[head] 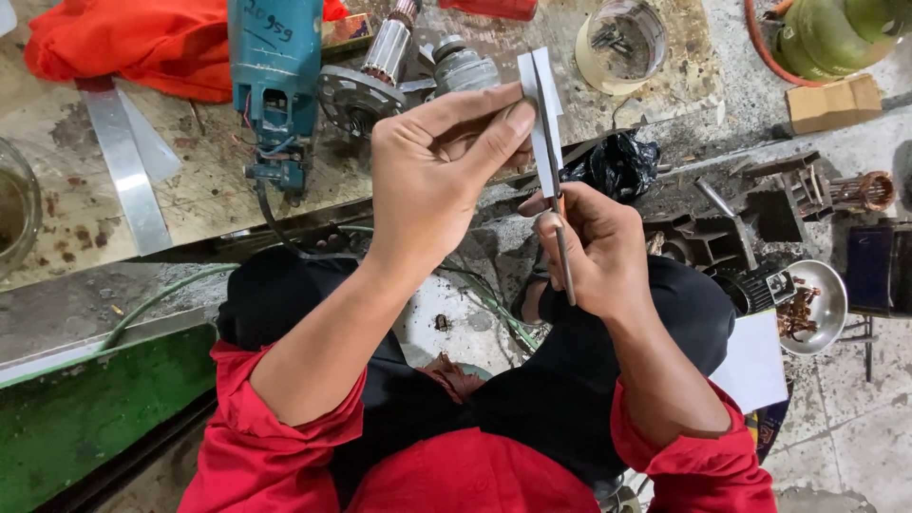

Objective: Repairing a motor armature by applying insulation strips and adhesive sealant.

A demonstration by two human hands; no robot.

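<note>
The fingers [508,119] of the left hand [432,176] are pinched narrow on a small strip of pale grey sheet [540,104], thumb on the near face and fingertips behind it, holding it upright just above the centre of the frame. The strip looks folded lengthwise, with a dark crease running down its middle. The right hand [598,252], just below and to the right of the strip, is closed around a pair of scissors [560,228]; the thin blades rise from the fist and lie along the strip's crease, while a slim metal handle part pokes out below the fingers. How far the blades are parted I cannot tell.

Both forearms come up from rolled red sleeves [285,427] at the bottom of the frame, over dark trousers [532,389] on bent knees.

Behind the hands, in the upper half of the frame, lies a stained worktop [190,190]. On it, upper left of centre, stands a blue power tool body [275,76] with wires hanging out, and just beside it a motor armature [375,71] with a round metal end plate. A flat metal bar [123,166] lies at the left, near a red cloth [142,43] in the upper left corner. A clear plastic tub [622,43] sits at the upper middle right. A black plastic bag [617,166] lies right of the strip. At the right edge, a metal bowl [826,304] holds small rusty parts, and a green gas cylinder [836,33] fills the upper right corner.
</note>
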